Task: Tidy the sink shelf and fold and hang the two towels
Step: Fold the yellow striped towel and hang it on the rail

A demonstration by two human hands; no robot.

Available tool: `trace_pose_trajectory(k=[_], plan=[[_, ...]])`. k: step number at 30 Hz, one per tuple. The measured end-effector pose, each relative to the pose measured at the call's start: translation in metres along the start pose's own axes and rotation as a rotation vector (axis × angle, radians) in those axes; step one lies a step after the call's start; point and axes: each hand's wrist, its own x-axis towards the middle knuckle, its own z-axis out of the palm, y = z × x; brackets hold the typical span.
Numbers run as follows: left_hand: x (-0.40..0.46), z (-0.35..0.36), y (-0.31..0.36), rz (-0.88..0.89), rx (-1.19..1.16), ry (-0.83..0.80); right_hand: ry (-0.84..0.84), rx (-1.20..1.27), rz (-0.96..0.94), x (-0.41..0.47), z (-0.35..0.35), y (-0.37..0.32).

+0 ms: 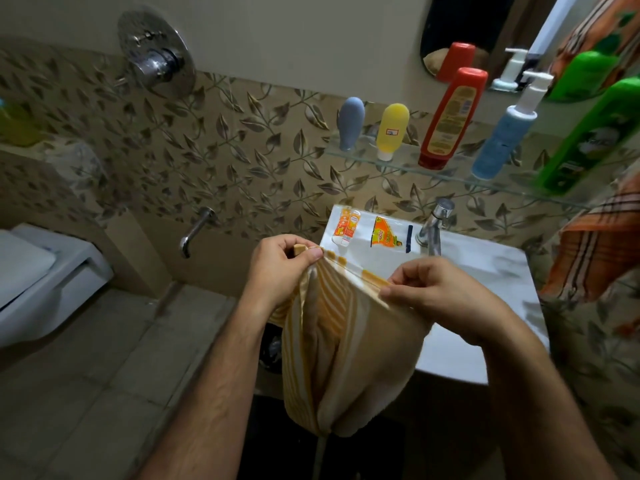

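Note:
A cream towel with yellow stripes [346, 348] hangs in front of me, doubled over, its top edge stretched between both hands. My left hand [280, 265] pinches one top corner; my right hand [436, 289] pinches the edge further right. An orange plaid towel [595, 244] hangs at the right, beside the sink. Above the sink, the glass shelf [398, 164] carries a grey tube [350, 123], a yellow tube [393, 129], a red bottle [450, 119], a blue pump bottle [505, 136] and a green bottle [588, 140], all standing in a row.
The white sink [485, 258] has a chrome tap [433, 226] and small sachets [384, 233] on its back ledge. A toilet [41, 271] stands at the left, with a wall spout [194, 233] and shower control [156, 53]. A mirror [464, 22] hangs above the shelf.

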Motion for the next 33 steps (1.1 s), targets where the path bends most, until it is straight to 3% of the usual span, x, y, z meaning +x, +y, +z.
trace_pose_trajectory(k=[3,6,8,10,14,19,29,33], plan=[[0.003,-0.001,-0.006,-0.048,0.014,-0.002,0.043,-0.143,0.004,-0.008,-0.009,-0.006],[0.001,0.000,-0.009,-0.079,0.036,-0.041,0.330,-0.309,-0.205,0.001,-0.004,-0.007],[0.000,0.000,-0.010,-0.080,0.010,-0.072,0.494,-0.262,-0.390,0.012,0.009,-0.002],[-0.003,0.000,-0.010,-0.073,-0.022,-0.085,0.539,-0.149,-0.468,0.022,0.022,0.006],[-0.006,0.002,-0.008,-0.028,-0.058,-0.103,0.452,-0.009,-0.361,0.037,0.031,0.013],[-0.008,0.007,0.000,0.013,-0.227,-0.297,0.459,-0.056,-0.210,0.049,0.042,0.012],[0.000,0.017,-0.001,-0.010,-0.177,-0.514,0.119,0.125,-0.149,0.035,0.029,0.006],[0.003,0.019,0.002,-0.078,-0.238,-0.479,0.029,0.156,-0.075,0.030,0.017,0.008]])
